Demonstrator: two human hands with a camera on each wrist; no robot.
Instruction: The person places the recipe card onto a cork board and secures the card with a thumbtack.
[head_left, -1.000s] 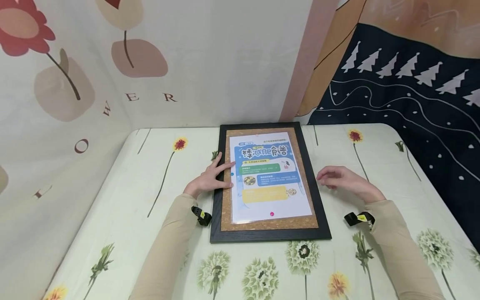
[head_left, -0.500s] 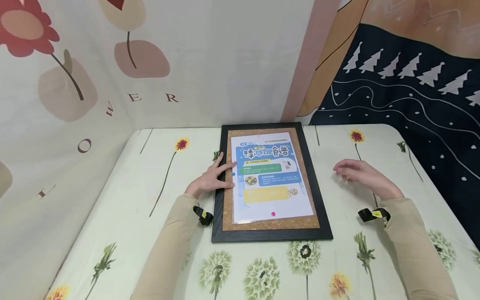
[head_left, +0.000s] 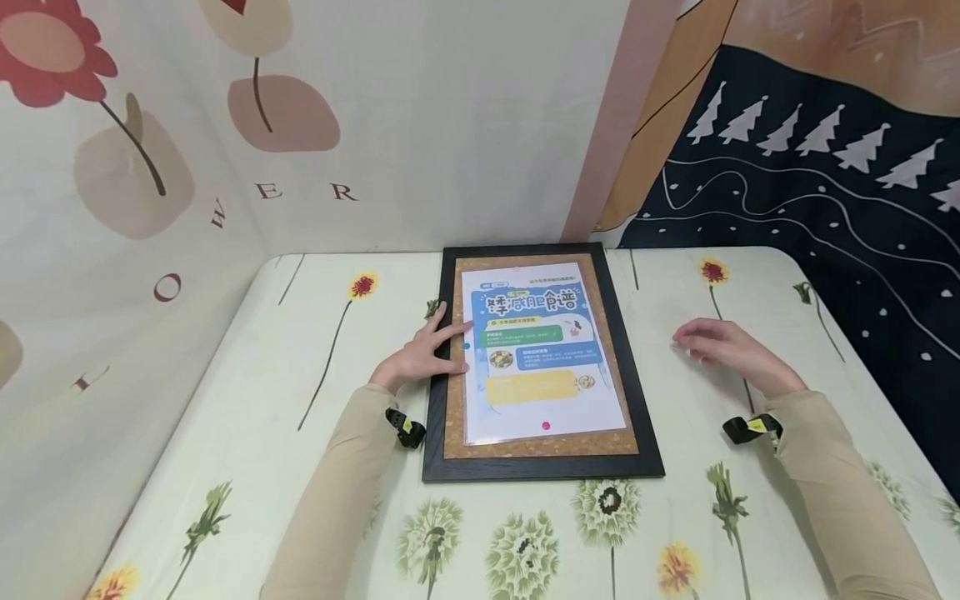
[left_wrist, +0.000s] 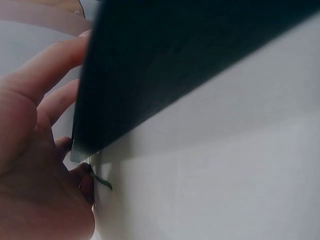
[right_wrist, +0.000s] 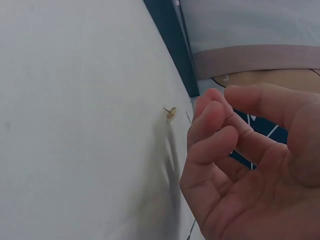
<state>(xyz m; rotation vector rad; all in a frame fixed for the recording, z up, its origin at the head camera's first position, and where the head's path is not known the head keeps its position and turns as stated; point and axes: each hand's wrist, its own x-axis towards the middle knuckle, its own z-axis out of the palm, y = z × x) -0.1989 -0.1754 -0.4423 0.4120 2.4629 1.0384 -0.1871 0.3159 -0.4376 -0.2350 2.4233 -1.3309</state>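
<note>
A black-framed cork board (head_left: 540,468) lies on the table with a printed sheet (head_left: 517,417) on its cork. A pink pin (head_left: 546,426) sits low on the sheet and a blue pin (head_left: 467,346) at its left edge. My left hand (head_left: 416,358) rests with spread fingers over the board's left frame, thumb and fingertips at the sheet's edge. To the right of the board, my right hand (head_left: 731,354) hovers low over the cloth, fingers loosely curled around nothing. In the right wrist view, a pale thumbtack (right_wrist: 171,114) lies on the cloth just beyond the fingertips (right_wrist: 212,117).
A floral cloth (head_left: 300,500) covers the table. Behind it hangs a pale curtain (head_left: 450,125) printed with flowers and letters, and to the right a dark blue fabric (head_left: 787,192) with white trees. The board's far edge lies close to the curtain.
My right hand has moved to the right, away from the board's right edge, and then nearly stopped. My left hand, the board and the sheet have stayed in place.
</note>
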